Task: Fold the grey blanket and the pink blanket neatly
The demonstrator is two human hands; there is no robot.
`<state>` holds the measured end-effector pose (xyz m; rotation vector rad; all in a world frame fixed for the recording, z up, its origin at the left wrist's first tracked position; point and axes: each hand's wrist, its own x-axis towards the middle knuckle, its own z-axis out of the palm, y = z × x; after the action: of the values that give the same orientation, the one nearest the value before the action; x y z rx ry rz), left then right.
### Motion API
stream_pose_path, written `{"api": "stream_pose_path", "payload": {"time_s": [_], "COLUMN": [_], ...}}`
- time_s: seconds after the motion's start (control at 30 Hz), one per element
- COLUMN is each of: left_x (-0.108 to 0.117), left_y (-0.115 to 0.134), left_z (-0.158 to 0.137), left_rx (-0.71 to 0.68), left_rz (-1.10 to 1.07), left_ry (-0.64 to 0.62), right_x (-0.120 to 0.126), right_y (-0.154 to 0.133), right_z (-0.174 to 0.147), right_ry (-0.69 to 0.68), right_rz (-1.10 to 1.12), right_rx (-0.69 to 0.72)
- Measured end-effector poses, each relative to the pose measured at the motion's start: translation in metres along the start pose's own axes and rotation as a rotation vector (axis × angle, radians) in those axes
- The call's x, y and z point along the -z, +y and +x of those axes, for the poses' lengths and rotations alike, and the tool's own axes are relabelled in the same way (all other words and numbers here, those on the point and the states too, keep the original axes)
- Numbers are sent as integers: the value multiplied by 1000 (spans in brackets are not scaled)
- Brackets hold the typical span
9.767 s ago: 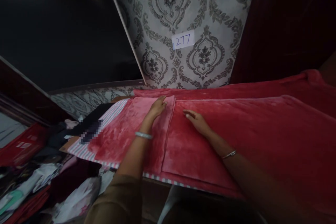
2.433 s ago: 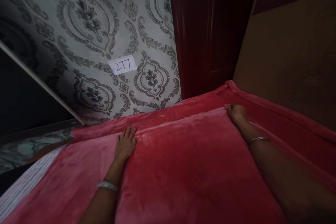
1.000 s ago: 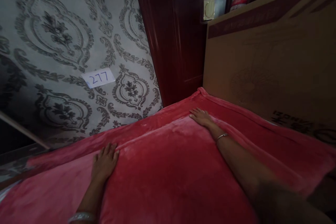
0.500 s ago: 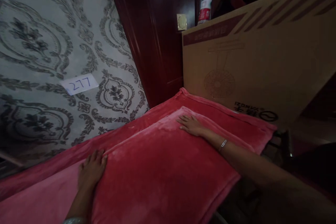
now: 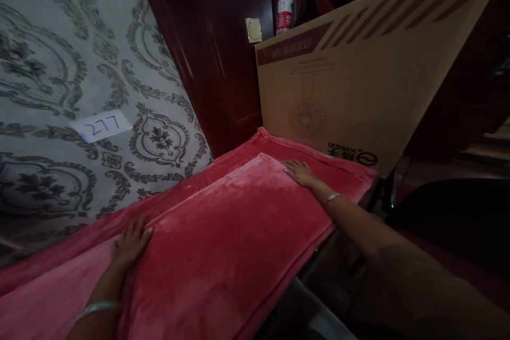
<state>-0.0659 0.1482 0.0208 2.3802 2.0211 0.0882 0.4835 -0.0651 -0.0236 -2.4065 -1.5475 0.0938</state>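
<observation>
A red plush blanket (image 5: 223, 234), folded over in layers, lies across a long low surface beside the wall. My left hand (image 5: 130, 244) rests on its far side at the left, fingers spread, close to the edge of the upper layer. At the far right edge of that upper layer lies my right hand (image 5: 299, 172), flat with the fingers stretched out. Neither hand grips the cloth. The surface under the blanket is mostly hidden.
Behind the blanket stands a large cardboard box (image 5: 358, 79) with a fan printed on it. A plastic bottle (image 5: 285, 2) stands on top. Patterned wallpaper (image 5: 159, 143) bearing a paper marked 277 (image 5: 101, 126) is at left. A dark round object (image 5: 458, 223) sits at right.
My right hand has slid from the upper layer's far corner toward its right edge. My left hand stays on the blanket. The whole view has shifted, so the surroundings appear further left.
</observation>
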Motion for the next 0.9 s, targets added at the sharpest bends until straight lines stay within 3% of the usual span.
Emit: {"api": "stream_pose_path", "payload": {"time_s": [0.1, 0.23, 0.33, 0.43, 0.53, 0.63, 0.77, 0.9], "left_x": [12, 21, 17, 9, -1, -11, -16, -14], "left_y": [8, 35, 52, 57, 57, 60, 63, 61], "left_z": [-8, -31, -47, -58, -66, -72, -76, -75], "left_rx": [38, -2, -112, -100, -22, -4, -13, -16], "left_rz": [-59, -47, 11, 30, 32, 56, 65, 65], "left_ry": [-13, 129, 117, 79, 78, 125, 153, 136], "right_x": [1, 0, 4, 16, 28, 25, -5, -38], "right_y": [-1, -1, -1, -13, -51, -115, -194, -222], "right_z": [-1, -5, -6, 3, 21, 37, 33, 9], "right_ry": [8, 7, -14, -33, 34, 130, 124, 64], "right_rz": [12, 24, 38, 55, 80, 120, 155, 141], "right_rx": [-1, -12, -30, -108, -175, -86, 93, 180]}}
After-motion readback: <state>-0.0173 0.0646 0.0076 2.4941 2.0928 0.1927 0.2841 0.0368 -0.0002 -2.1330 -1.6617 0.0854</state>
